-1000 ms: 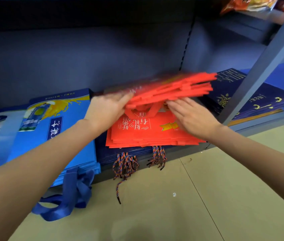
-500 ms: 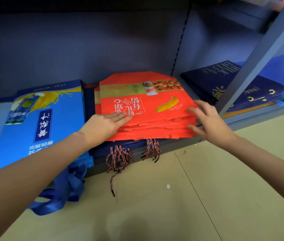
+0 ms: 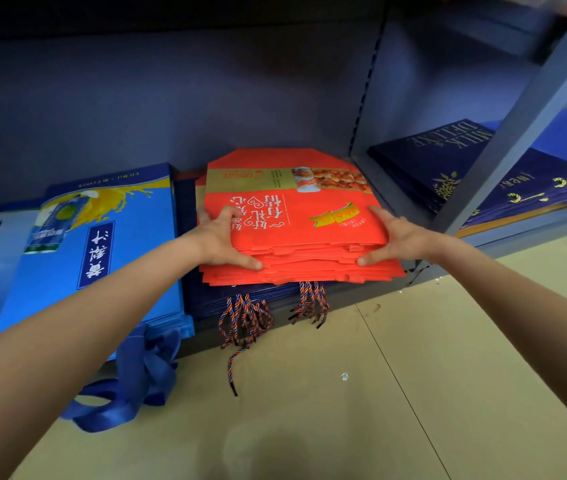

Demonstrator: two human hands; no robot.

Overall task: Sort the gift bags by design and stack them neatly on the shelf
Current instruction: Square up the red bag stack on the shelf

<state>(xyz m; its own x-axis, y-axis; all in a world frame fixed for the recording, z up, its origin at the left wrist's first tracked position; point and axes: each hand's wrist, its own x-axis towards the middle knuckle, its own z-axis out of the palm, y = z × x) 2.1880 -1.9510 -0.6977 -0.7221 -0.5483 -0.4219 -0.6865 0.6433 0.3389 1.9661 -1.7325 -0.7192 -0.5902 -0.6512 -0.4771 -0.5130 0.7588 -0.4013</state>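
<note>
A stack of flat red gift bags (image 3: pixel 296 230) with white lettering lies on the low shelf (image 3: pixel 372 291), on top of a pile of dark navy bags (image 3: pixel 237 297). My left hand (image 3: pixel 219 244) presses against the stack's front left corner, thumb along the front edge. At the front right corner my right hand (image 3: pixel 400 240) does the same, fingers straight along the side. The red bags' edges are roughly lined up.
To the left lies a stack of bright blue bags (image 3: pixel 102 251) with blue ribbon handles (image 3: pixel 136 382) spilling onto the floor. Striped rope handles (image 3: pixel 244 317) hang off the shelf edge. Navy lettered bags (image 3: pixel 448 157) lie right of a slanted grey shelf post (image 3: pixel 524 123).
The lifted red bags have been laid flat on the red stack. Both hands moved from the top of the stack to its front corners.
</note>
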